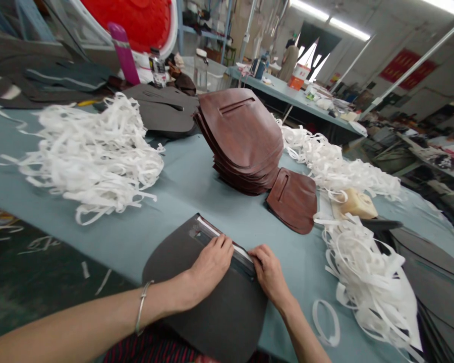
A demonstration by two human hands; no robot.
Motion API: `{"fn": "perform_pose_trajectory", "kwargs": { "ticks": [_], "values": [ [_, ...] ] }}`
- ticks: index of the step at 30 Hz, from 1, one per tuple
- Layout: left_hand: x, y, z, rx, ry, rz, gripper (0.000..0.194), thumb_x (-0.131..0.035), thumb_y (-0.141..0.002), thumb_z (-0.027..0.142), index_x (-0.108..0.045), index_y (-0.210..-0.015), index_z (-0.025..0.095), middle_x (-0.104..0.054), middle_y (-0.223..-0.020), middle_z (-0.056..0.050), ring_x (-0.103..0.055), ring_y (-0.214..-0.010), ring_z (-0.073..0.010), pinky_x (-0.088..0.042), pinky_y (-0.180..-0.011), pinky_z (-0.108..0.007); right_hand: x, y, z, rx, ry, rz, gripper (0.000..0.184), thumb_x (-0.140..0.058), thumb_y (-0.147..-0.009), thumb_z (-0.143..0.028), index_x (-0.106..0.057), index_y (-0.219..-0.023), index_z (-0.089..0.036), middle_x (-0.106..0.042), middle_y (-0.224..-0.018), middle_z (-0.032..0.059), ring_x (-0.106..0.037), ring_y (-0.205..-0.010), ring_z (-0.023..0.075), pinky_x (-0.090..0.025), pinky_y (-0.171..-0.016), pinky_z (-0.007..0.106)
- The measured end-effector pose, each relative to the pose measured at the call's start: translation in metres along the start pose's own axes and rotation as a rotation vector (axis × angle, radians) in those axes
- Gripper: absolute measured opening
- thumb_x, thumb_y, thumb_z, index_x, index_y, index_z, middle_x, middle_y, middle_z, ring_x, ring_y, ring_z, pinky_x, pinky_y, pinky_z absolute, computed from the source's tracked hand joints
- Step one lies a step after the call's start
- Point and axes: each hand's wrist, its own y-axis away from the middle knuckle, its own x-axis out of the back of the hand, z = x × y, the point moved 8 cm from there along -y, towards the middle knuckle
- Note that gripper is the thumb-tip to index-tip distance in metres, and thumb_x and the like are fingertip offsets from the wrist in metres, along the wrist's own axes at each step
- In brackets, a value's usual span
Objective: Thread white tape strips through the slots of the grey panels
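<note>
A dark grey leather panel (219,312) with rounded corners lies underside up at the table's front edge, partly over my lap. Along its straight far edge runs a white tape strip (209,227), with a thin brown border showing beyond it. My left hand (212,264) has its bent fingers pressed together on that edge, over the middle of the strip. At the right end of the same edge, my right hand (269,272) pinches the panel's corner between thumb and fingers. The fingertips partly hide the strip.
Brown leather panels (245,131) stand stacked ahead, beside smaller brown pieces (297,199). White tape heaps lie left (94,156) and right (366,272), near a yellowish block (357,203). Dark panels (435,282) lie far right. A purple object (124,53) and bottles stand behind on the blue table (181,186).
</note>
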Motion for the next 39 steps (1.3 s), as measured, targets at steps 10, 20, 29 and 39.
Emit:
{"fn": "perform_pose_trajectory", "kwargs": {
  "ticks": [10, 20, 29, 39],
  "values": [
    [-0.004, -0.007, 0.026, -0.011, 0.035, -0.002, 0.032, -0.044, -0.083, 0.006, -0.055, -0.114, 0.008, -0.061, -0.106, -0.016, -0.056, -0.103, -0.0243, -0.045, -0.091, -0.04, -0.008, 0.017, -0.009, 0.14, 0.354, -0.026, 0.029, -0.039, -0.091, -0.009, -0.058, -0.11, -0.017, -0.058, -0.098, 0.0095, -0.049, -0.086, 0.0207, -0.045, -0.072, 0.034],
    [-0.003, -0.001, 0.052, -0.068, -0.03, 0.039, 0.042, -0.046, -0.083, 0.012, -0.052, -0.125, 0.01, -0.056, -0.121, -0.017, -0.051, -0.116, -0.0308, -0.043, -0.096, -0.045, -0.003, 0.043, -0.015, 0.205, 0.566, -0.036, 0.032, -0.037, -0.089, -0.005, -0.058, -0.112, -0.012, -0.058, -0.104, 0.0142, -0.049, -0.091, 0.0251, -0.044, -0.075, 0.038],
    [0.001, -0.001, 0.06, -0.065, -0.067, 0.1, 0.037, -0.041, -0.087, 0.016, -0.055, -0.12, 0.006, -0.056, -0.119, -0.019, -0.051, -0.115, -0.0313, -0.042, -0.095, -0.046, -0.004, 0.051, -0.017, 0.219, 0.595, 0.059, 0.03, -0.038, -0.087, -0.005, -0.059, -0.107, -0.01, -0.059, -0.099, 0.0154, -0.048, -0.09, 0.0269, -0.042, -0.078, 0.041],
    [0.013, 0.005, -0.032, 0.085, 0.379, 0.163, 0.037, -0.041, -0.085, 0.006, -0.053, -0.119, 0.015, -0.059, -0.113, -0.01, -0.052, -0.107, -0.0206, -0.037, -0.1, -0.038, -0.01, 0.005, -0.039, 0.005, 0.514, 0.068, 0.031, -0.044, -0.083, -0.004, -0.057, -0.11, -0.012, -0.059, -0.102, 0.0118, -0.048, -0.094, 0.0245, -0.04, -0.082, 0.038]
  ]
}}
